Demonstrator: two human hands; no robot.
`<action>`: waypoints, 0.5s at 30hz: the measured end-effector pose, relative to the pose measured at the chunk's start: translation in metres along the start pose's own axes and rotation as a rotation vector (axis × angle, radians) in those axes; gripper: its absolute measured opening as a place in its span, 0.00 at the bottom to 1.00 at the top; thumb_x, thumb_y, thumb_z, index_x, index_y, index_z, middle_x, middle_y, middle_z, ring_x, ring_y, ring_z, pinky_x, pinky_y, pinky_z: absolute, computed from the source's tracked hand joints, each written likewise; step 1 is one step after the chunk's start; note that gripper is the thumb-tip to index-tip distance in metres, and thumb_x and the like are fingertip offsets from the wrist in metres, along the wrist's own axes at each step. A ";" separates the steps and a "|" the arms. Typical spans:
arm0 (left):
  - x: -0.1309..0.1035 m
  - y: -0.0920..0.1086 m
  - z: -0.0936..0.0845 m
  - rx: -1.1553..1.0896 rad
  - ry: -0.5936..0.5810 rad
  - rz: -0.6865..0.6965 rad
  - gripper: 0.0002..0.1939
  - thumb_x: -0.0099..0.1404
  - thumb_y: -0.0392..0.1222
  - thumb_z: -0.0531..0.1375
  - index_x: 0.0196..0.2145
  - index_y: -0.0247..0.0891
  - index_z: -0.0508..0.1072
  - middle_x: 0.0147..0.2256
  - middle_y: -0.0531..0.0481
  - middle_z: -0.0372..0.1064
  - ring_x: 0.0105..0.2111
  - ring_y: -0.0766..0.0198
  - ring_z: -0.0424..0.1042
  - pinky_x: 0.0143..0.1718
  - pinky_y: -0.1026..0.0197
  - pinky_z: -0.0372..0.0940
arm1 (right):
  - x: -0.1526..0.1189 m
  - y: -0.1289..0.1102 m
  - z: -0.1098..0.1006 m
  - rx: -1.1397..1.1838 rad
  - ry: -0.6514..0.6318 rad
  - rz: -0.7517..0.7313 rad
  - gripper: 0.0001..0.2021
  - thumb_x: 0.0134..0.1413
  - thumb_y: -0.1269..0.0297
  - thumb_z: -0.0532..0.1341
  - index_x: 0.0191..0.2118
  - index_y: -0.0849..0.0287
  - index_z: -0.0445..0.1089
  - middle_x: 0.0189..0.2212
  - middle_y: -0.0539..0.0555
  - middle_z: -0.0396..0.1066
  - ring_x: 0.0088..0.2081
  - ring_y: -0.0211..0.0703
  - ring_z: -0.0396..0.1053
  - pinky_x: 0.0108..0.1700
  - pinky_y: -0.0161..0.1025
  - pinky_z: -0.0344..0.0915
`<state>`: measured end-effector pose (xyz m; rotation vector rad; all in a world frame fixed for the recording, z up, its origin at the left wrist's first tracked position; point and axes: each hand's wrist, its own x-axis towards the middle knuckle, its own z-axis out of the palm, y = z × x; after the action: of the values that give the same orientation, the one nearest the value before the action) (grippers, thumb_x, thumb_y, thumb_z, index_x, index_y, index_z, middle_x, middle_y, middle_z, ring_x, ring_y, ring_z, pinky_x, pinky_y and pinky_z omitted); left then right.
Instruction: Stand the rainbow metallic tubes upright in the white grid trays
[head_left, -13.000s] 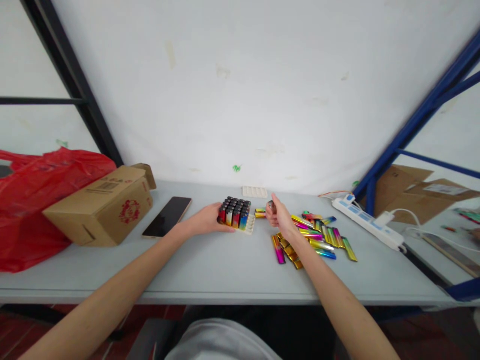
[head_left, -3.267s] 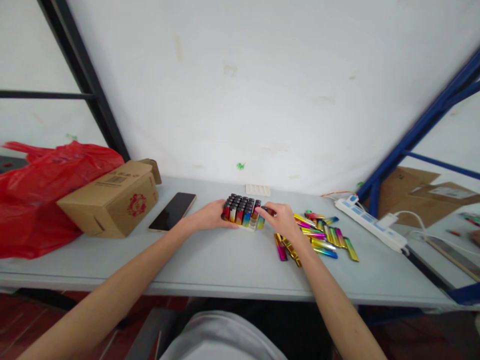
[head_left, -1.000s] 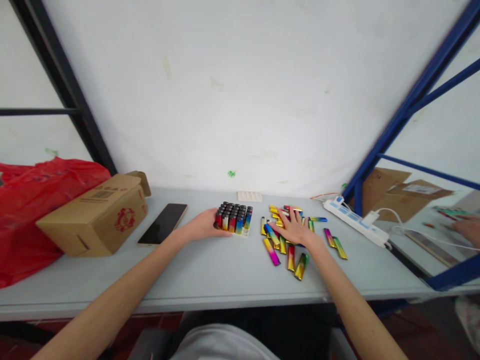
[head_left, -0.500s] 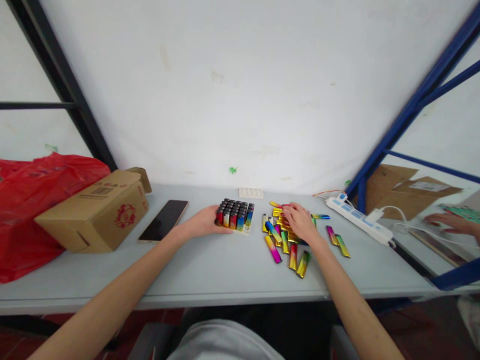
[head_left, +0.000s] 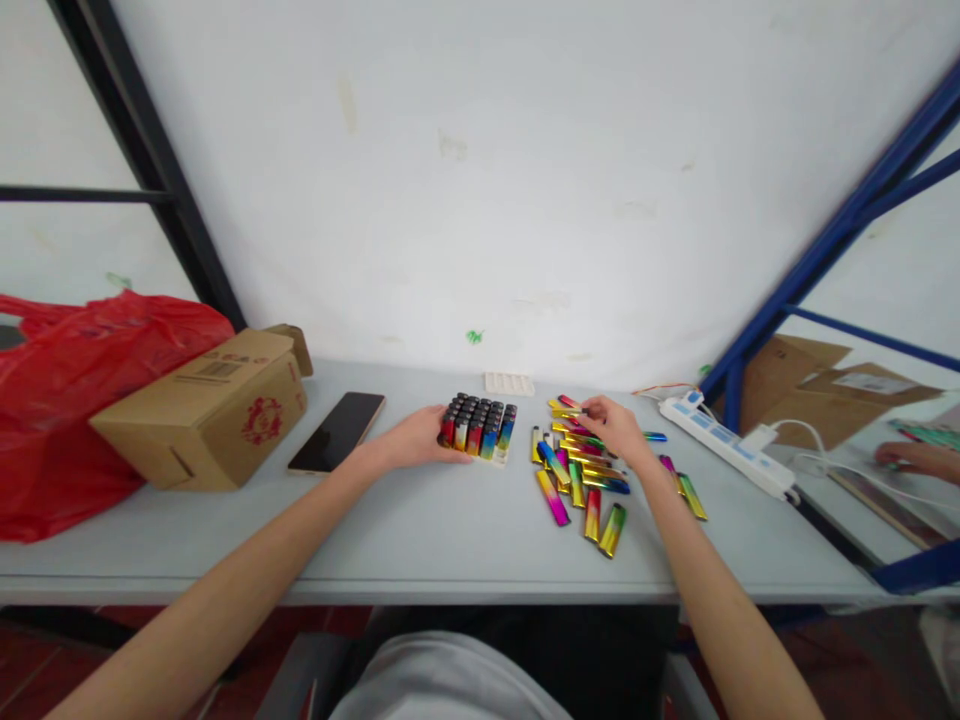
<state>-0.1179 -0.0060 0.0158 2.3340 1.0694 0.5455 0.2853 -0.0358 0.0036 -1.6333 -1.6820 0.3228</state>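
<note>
Upright lighters (head_left: 480, 424) with black tops fill most of a white tray (head_left: 499, 461). My left hand (head_left: 420, 438) grips the left side of this block, thumb at the near side; the far fingers are partly hidden. To the right lies a loose pile of shiny, multicoloured lighters (head_left: 576, 482). Over the far part of the pile, my right hand (head_left: 613, 425) pinches the dark end of a gold lighter (head_left: 568, 411). A magenta-and-yellow lighter (head_left: 553, 498) lies at the pile's near left edge.
A phone (head_left: 337, 432) and a cardboard box (head_left: 206, 410) against a red bag (head_left: 82, 390) are at left. By the wall sits a second white tray (head_left: 509, 384). A power strip (head_left: 727, 445) lies at right, before a blue frame; beyond it another person's hand (head_left: 919, 458) shows.
My right hand has risen off the middle of the pile to its far side, fingers now pinched on a lighter. My left hand stays at the tray. The view has shifted slightly.
</note>
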 end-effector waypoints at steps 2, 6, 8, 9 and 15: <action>0.000 0.000 0.000 -0.001 -0.006 -0.007 0.37 0.51 0.66 0.72 0.51 0.40 0.77 0.50 0.43 0.79 0.48 0.46 0.79 0.54 0.51 0.72 | 0.006 -0.013 0.004 0.247 0.065 0.030 0.20 0.50 0.48 0.71 0.42 0.57 0.75 0.36 0.57 0.81 0.39 0.51 0.78 0.45 0.47 0.72; 0.000 0.000 0.000 -0.010 -0.002 0.036 0.36 0.52 0.67 0.71 0.51 0.40 0.77 0.50 0.44 0.79 0.48 0.46 0.78 0.55 0.51 0.72 | 0.020 -0.047 0.019 0.649 0.093 0.083 0.27 0.40 0.44 0.76 0.43 0.56 0.76 0.38 0.54 0.81 0.41 0.48 0.78 0.48 0.46 0.73; 0.000 0.000 -0.001 -0.011 0.011 0.057 0.36 0.52 0.67 0.71 0.50 0.40 0.77 0.50 0.44 0.80 0.47 0.46 0.79 0.54 0.52 0.72 | 0.022 -0.062 0.029 0.816 0.065 0.122 0.26 0.40 0.45 0.76 0.43 0.54 0.75 0.39 0.52 0.80 0.41 0.45 0.77 0.46 0.43 0.74; 0.000 0.001 -0.001 -0.008 0.015 0.063 0.36 0.52 0.67 0.71 0.50 0.40 0.77 0.49 0.45 0.80 0.47 0.46 0.79 0.53 0.52 0.72 | 0.021 -0.069 0.034 0.897 0.048 0.134 0.25 0.40 0.45 0.76 0.42 0.53 0.74 0.39 0.51 0.79 0.40 0.44 0.77 0.45 0.42 0.74; 0.000 0.000 0.000 -0.038 -0.004 0.085 0.35 0.53 0.65 0.72 0.51 0.40 0.76 0.50 0.45 0.80 0.48 0.47 0.79 0.54 0.53 0.72 | -0.008 -0.096 0.054 1.085 -0.169 0.154 0.25 0.50 0.40 0.72 0.44 0.49 0.65 0.26 0.43 0.71 0.21 0.34 0.60 0.24 0.33 0.60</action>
<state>-0.1179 -0.0062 0.0160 2.3549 0.9533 0.5879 0.1777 -0.0410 0.0260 -0.9004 -1.1134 1.2232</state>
